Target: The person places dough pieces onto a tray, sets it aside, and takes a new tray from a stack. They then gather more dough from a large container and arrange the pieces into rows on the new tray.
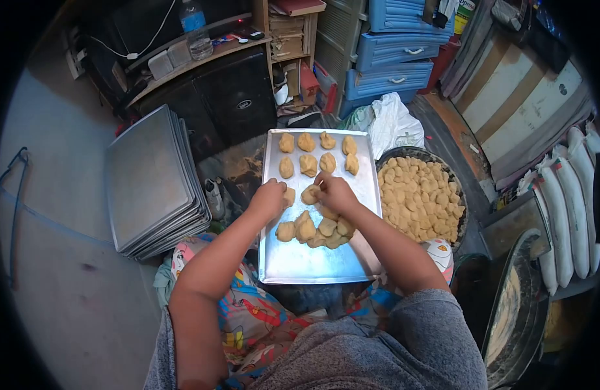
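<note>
A metal baking tray [358,260] lies across my lap, with two rows of tan dough pieces [308,165] at its far end. My left hand [269,199] is at the tray's left side, its fingers closed on a dough piece [289,197] that rests at the start of a third row. In the middle of the tray, my right hand [336,195] pinches another dough piece [310,194] from its right side. Nearer to me, a loose heap of dough pieces [327,227] lies bunched together, partly under my right wrist.
To the right stands a round dark tub [464,214] full of dough pieces. A stack of baking trays [150,188] leans at the left. A white plastic bag [396,123] lies behind the tub, before blue drawers [396,78]. Another dark round pan [518,312] stands at the right.
</note>
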The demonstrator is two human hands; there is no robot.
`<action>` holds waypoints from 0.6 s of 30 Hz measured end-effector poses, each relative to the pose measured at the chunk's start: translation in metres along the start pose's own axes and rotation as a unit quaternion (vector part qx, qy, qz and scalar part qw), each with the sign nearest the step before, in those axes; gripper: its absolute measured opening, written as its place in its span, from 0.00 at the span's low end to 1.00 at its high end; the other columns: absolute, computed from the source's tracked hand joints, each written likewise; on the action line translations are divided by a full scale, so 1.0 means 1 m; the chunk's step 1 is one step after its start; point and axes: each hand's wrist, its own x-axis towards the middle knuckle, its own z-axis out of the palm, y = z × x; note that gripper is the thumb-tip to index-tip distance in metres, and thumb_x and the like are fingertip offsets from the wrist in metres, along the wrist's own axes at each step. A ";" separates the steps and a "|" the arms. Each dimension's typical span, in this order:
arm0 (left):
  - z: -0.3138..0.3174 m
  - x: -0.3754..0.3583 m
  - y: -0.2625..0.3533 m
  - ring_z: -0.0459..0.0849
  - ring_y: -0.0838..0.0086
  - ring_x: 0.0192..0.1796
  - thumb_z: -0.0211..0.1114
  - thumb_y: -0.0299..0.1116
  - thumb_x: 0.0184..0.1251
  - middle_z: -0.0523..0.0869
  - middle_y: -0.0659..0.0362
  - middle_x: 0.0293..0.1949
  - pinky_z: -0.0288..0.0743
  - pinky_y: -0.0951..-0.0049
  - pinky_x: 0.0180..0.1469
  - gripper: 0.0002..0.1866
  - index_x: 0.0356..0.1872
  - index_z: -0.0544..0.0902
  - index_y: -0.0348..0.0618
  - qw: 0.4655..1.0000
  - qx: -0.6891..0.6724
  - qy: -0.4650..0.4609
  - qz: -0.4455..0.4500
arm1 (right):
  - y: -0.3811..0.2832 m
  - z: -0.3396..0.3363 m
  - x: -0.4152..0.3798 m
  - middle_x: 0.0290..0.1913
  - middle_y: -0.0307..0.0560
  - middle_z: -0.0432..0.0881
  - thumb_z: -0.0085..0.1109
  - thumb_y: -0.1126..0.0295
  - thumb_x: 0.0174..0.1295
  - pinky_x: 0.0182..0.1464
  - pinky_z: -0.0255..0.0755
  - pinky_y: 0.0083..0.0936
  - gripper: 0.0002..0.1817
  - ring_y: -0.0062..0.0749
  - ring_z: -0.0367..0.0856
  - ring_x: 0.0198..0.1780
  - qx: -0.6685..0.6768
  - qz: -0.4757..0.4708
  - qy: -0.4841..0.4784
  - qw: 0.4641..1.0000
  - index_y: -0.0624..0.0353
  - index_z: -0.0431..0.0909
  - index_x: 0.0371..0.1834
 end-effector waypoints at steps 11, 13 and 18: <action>0.028 0.006 0.008 0.72 0.61 0.59 0.63 0.36 0.58 0.77 0.55 0.56 0.60 0.59 0.63 0.21 0.54 0.77 0.46 0.958 0.089 0.039 0.271 | 0.015 -0.028 -0.002 0.39 0.51 0.84 0.68 0.59 0.44 0.48 0.75 0.33 0.21 0.44 0.83 0.44 -0.233 -0.009 -0.195 0.953 0.54 0.83 0.43; 0.027 0.007 0.016 0.74 0.62 0.56 0.63 0.37 0.58 0.79 0.56 0.50 0.60 0.59 0.61 0.19 0.51 0.79 0.46 0.960 0.049 0.058 0.269 | 0.022 -0.030 0.004 0.37 0.52 0.84 0.68 0.61 0.44 0.46 0.76 0.34 0.20 0.46 0.83 0.41 -0.166 -0.054 -0.160 0.972 0.54 0.83 0.43; 0.031 0.016 0.024 0.76 0.65 0.48 0.64 0.37 0.57 0.80 0.58 0.36 0.61 0.61 0.56 0.09 0.36 0.82 0.46 0.965 0.107 0.060 0.233 | 0.025 -0.027 0.002 0.38 0.53 0.84 0.68 0.61 0.47 0.45 0.76 0.36 0.19 0.46 0.83 0.41 -0.065 0.064 0.010 0.996 0.55 0.82 0.42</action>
